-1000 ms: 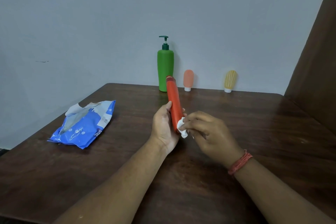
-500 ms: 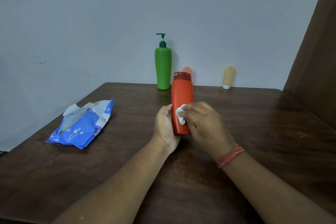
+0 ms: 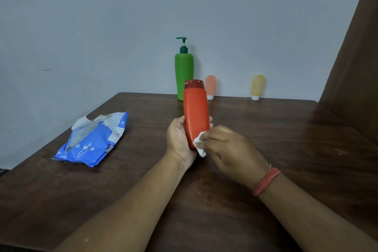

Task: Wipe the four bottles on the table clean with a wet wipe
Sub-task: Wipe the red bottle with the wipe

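A tall orange plastic bottle with a dark red cap stands nearly upright above the middle of the dark brown wooden table, tilted slightly, its cap end up and away from the person. The left hand grips its lower part from the left, palm turned toward the bottle, with fingertips curling round to show at the bottle's right edge. The right hand has its fingers bunched round a small crumpled white wet wipe and presses it against the lower right side of the orange bottle, just beside the left hand. A band of orange-red thread circles the right wrist.

At the far edge of the table, against the pale grey wall, three more bottles stand upright. A tall green plastic pump bottle with a dark green dispenser head stands just left of and behind the held bottle. A small pale pink squeeze bottle standing on its white cap is partly hidden behind the orange bottle's cap. A small yellow ribbed squeeze bottle on a white cap stands further right, well apart from the pink one.

On the left side of the table lies a blue and white plastic wet-wipe packet, flat, its top flap torn open.
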A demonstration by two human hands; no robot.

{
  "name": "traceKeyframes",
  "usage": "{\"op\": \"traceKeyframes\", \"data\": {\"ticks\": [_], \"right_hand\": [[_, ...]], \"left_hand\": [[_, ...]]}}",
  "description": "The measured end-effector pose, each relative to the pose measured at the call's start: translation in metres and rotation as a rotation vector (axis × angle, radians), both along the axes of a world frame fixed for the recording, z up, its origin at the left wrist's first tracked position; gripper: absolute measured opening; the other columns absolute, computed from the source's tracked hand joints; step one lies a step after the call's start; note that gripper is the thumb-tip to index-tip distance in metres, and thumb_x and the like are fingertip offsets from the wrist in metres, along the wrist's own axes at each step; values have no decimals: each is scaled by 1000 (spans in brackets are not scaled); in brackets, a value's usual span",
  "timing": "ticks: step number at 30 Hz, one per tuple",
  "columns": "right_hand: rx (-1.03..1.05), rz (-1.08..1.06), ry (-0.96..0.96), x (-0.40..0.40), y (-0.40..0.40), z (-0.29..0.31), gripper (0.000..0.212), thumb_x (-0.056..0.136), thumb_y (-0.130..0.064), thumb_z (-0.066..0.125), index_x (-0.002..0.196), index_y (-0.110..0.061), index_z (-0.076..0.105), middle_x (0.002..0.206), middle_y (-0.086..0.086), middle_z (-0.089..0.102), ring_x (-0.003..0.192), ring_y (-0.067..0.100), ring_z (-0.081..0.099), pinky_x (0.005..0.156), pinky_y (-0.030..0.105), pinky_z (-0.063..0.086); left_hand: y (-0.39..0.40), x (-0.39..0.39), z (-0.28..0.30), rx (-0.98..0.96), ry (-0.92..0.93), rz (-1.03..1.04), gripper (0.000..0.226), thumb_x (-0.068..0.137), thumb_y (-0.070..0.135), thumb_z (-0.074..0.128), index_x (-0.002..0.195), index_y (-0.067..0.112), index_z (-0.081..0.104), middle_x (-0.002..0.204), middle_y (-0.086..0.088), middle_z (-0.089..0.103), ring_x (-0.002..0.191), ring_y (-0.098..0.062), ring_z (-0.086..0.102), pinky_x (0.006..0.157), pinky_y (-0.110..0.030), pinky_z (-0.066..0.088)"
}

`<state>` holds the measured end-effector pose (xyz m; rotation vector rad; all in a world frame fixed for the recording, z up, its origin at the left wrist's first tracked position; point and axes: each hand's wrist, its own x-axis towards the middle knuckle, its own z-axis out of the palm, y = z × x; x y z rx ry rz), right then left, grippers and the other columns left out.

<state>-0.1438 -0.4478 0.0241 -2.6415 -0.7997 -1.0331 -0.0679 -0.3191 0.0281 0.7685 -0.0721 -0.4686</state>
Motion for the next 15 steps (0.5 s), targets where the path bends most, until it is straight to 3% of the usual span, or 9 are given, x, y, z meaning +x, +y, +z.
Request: {"op": "traceKeyframes", "data": {"ticks": [4,8,12,15], "right_hand": [[112,-129,-72,4,0,5,15,88,-6,65,99,-10,75,105,1,71,99,17,62,94,21,45],[33,13,-2,-1,3,-1,15,91,-9,60,94,-13,74,109,-4,69,104,13,60,95,20,46],[156,-74,-36,1,1,3,15,92,-10,56,92,-11,72,103,-2,68,99,12,62,91,25,52],[218,-46,-19,-4,6,0,16,94,-10,56,92,-9,71,100,-3,66,100,2,60,93,11,44]], "left_hand": [[-1,-1,-1,-5,-13,5,50,102,36,31,127,3,59,107,-23,71,95,-30,70,91,-43,53],[3,2,2,-52,18,17,53,99,34,32,129,-3,57,107,-24,68,86,-31,67,88,-42,53],[4,3,1,-84,13,14,51,100,33,32,128,-1,58,107,-25,68,84,-31,67,87,-42,53],[7,3,1,-78,1,12,50,100,32,32,128,-1,58,106,-24,68,85,-31,67,88,-42,52]]}}
